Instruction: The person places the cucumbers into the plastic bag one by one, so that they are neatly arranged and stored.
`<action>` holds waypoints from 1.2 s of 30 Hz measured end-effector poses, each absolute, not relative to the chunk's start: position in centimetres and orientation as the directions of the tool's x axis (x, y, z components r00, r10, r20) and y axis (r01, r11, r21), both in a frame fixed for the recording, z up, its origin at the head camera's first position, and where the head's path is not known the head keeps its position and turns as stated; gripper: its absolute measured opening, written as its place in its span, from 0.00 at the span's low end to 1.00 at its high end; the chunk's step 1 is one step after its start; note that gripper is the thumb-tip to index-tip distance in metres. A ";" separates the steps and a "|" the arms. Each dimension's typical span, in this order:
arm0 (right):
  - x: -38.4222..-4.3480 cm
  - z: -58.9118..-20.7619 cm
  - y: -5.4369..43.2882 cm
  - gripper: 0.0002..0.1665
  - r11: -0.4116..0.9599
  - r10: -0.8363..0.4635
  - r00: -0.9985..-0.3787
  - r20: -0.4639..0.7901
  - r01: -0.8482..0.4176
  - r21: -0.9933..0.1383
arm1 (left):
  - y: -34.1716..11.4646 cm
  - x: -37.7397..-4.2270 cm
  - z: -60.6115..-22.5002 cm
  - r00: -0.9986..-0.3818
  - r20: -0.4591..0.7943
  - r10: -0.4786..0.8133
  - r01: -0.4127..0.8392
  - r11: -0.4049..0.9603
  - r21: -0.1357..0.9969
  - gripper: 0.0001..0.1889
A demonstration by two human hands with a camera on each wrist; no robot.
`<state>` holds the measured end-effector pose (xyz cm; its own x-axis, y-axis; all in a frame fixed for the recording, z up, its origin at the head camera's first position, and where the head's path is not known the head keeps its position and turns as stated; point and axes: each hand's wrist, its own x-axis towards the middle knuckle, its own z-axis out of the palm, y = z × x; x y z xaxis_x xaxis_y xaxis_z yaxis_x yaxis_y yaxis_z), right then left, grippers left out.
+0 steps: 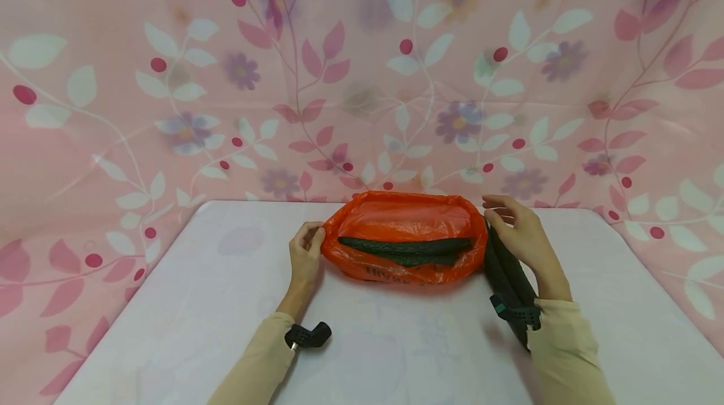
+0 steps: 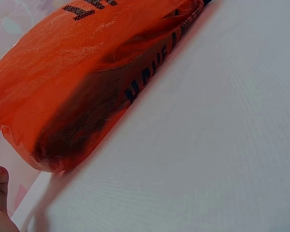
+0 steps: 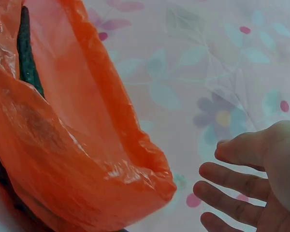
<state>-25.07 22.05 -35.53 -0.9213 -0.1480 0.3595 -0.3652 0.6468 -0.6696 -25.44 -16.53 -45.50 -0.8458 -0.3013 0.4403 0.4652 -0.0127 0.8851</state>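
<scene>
An orange-red plastic bag (image 1: 362, 265) with dark printed letters lies on the table, its wide mouth facing up. Inside it are long dark green cucumbers (image 1: 404, 246); one end also shows through the film in the left wrist view. My left hand (image 1: 306, 249) pinches the bag's rim at its left end; only part of that hand is visible in the left wrist view. Beside the right end, my right hand (image 1: 525, 238) has its fingers spread, apart from the bag (image 3: 101, 179) in the right wrist view. More cucumbers (image 1: 505, 270) lie on the table below the right hand, partly hidden by the wrist.
The table (image 1: 362, 355) has a white cover and rounded far corners. Behind it hangs a pink cloth (image 1: 362, 78) with a leaf and flower print. Each wrist carries a small black camera, the left one (image 1: 308, 334) above the table.
</scene>
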 end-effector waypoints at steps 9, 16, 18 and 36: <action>-24.8 -35.7 23.7 0.23 0.658 -0.118 -0.944 0.309 -0.307 -0.687 | -16.3 -24.4 -44.0 -0.863 0.420 -0.282 0.443 -0.023 0.896 0.10; -24.8 -36.0 24.3 0.28 0.662 -0.109 -0.966 0.234 -0.247 -0.707 | -16.3 -24.4 -44.1 -0.857 0.429 -0.287 0.453 -0.022 0.891 0.10; -24.9 -36.1 24.5 0.28 0.669 -0.101 -0.972 0.212 -0.225 -0.708 | -16.5 -24.8 -44.6 -0.858 0.426 -0.288 0.452 -0.029 0.891 0.10; -25.4 -38.1 26.7 0.34 0.722 -0.114 -0.993 0.019 -0.096 -0.685 | -16.6 -25.2 -45.3 -0.873 0.392 -0.291 0.421 -0.044 0.906 0.11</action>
<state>-25.37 26.72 -38.13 -0.9933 -0.1142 0.0193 -0.0963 0.7220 -0.6852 -25.22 -16.63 -45.26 -0.8729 -0.2909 0.3917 0.4212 -0.0440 0.9059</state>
